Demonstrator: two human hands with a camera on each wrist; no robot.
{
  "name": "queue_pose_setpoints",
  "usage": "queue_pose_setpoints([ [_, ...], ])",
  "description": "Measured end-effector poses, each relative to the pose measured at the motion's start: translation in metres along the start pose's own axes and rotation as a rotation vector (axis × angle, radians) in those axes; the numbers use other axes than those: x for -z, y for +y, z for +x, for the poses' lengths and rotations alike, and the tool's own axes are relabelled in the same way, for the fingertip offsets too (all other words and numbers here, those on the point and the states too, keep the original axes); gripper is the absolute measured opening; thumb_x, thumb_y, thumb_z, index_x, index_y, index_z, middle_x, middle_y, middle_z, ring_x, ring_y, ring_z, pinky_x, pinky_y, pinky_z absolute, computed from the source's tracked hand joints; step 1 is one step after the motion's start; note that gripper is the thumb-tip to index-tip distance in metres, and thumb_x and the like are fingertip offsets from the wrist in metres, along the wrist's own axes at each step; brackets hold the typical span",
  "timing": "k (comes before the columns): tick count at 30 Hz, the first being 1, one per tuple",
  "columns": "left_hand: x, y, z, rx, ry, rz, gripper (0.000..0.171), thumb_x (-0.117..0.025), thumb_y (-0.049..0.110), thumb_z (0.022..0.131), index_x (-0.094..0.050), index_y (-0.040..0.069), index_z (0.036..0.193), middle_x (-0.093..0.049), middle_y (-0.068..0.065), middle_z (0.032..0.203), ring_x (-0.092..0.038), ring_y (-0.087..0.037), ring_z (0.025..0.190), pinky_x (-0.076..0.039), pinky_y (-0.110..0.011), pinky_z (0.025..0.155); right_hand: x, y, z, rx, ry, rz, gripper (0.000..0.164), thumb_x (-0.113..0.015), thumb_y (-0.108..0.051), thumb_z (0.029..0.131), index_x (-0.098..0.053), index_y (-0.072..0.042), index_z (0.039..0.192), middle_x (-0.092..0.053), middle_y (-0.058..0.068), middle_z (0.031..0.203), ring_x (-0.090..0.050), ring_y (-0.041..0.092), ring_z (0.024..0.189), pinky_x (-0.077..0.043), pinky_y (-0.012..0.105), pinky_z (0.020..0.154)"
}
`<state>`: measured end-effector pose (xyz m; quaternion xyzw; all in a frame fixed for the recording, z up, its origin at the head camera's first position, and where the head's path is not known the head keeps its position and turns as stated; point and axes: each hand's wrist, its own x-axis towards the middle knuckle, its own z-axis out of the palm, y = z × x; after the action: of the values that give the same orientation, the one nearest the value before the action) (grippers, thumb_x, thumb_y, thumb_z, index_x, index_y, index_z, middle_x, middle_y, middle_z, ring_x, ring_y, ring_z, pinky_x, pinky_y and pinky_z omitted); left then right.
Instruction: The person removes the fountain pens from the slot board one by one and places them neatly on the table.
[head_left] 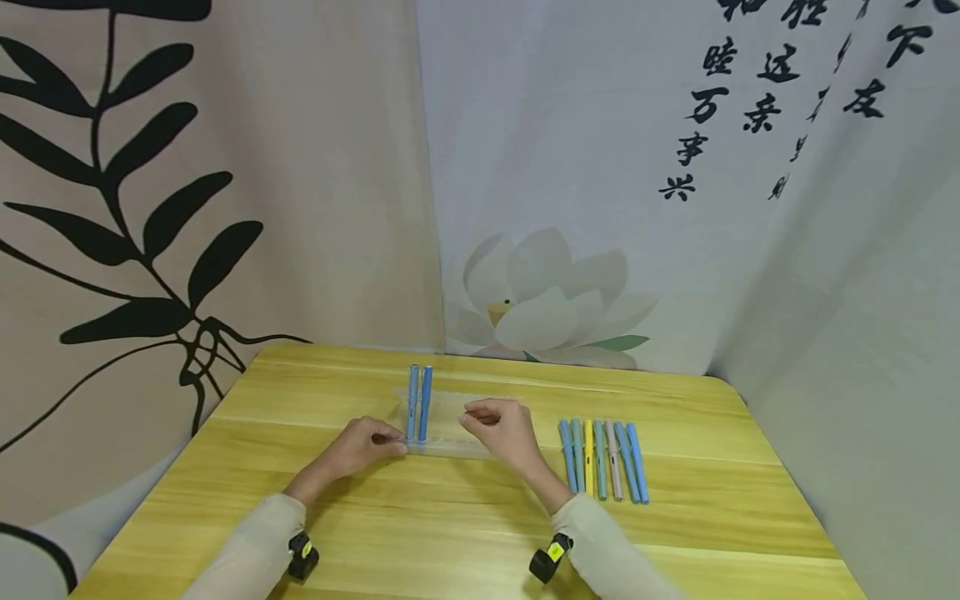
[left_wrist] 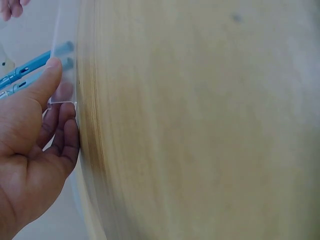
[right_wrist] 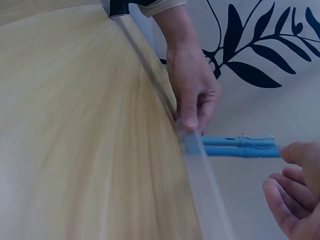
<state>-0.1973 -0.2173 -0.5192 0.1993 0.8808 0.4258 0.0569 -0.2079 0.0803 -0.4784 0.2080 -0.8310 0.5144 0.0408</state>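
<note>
A clear plastic pen holder [head_left: 457, 450] stands on the table, partly hard to see against the wood. Two blue pens [head_left: 425, 404] rise side by side near its left end. My left hand [head_left: 365, 444] pinches that left end, thumb on the near face and fingers behind; the left wrist view shows this grip on the clear holder [left_wrist: 65, 87]. Over the holder's right part, my right hand [head_left: 506, 429] is raised with loosely bent fingers and nothing in them. In the right wrist view its thumb overlaps the tip of a blue pen [right_wrist: 240, 151]; the head view shows them apart.
Several pens [head_left: 602, 458] in blue, green, yellow and greyish pink lie in a row to the right of my right forearm. The wooden table [head_left: 420, 533] meets printed curtains [head_left: 337, 208] at its back and sides.
</note>
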Motion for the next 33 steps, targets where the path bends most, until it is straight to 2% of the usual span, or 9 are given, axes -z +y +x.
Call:
queue_pose_setpoints([
  [8, 0.001, -0.001, 0.002, 0.004, -0.003, -0.004, 0.021, -0.073, 0.026, 0.096, -0.08, 0.008, 0.107, -0.077, -0.003, 0.101, -0.065, -0.01, 0.085, -0.053, -0.025, 0.074, -0.03, 0.0, 0.01, -0.021, -0.019, -0.007, 0.024, -0.076, -0.025, 0.095, -0.078, -0.007, 0.11, -0.078, 0.003, 0.098, -0.074, 0.013, 0.085, -0.058, 0.025, 0.073],
  [14, 0.001, -0.002, 0.002, 0.0, -0.009, -0.014, 0.02, -0.073, 0.025, 0.097, -0.08, 0.009, 0.106, -0.077, -0.002, 0.1, -0.066, -0.009, 0.085, -0.054, -0.025, 0.074, -0.047, -0.001, 0.019, -0.031, 0.0, 0.005, 0.026, -0.078, -0.019, 0.092, -0.078, 0.0, 0.11, -0.078, 0.008, 0.1, -0.075, 0.017, 0.085, -0.058, 0.026, 0.071],
  [24, 0.002, 0.001, 0.002, -0.019, -0.006, -0.008, 0.022, -0.072, 0.025, 0.097, -0.08, 0.007, 0.108, -0.077, -0.003, 0.102, -0.068, -0.012, 0.09, -0.054, -0.026, 0.077, -0.064, 0.003, 0.029, -0.075, 0.03, 0.021, 0.029, -0.08, -0.028, 0.091, -0.079, -0.004, 0.106, -0.078, 0.004, 0.094, -0.073, 0.011, 0.081, -0.058, 0.025, 0.068],
  [33, 0.002, 0.001, 0.002, -0.003, -0.005, 0.004, 0.021, -0.072, 0.025, 0.097, -0.08, 0.008, 0.107, -0.077, -0.002, 0.101, -0.066, -0.009, 0.087, -0.054, -0.026, 0.076, -0.073, 0.001, 0.034, -0.065, 0.058, -0.034, 0.021, -0.082, -0.025, 0.088, -0.082, -0.005, 0.096, -0.078, 0.003, 0.086, -0.071, 0.007, 0.072, -0.055, 0.023, 0.062],
])
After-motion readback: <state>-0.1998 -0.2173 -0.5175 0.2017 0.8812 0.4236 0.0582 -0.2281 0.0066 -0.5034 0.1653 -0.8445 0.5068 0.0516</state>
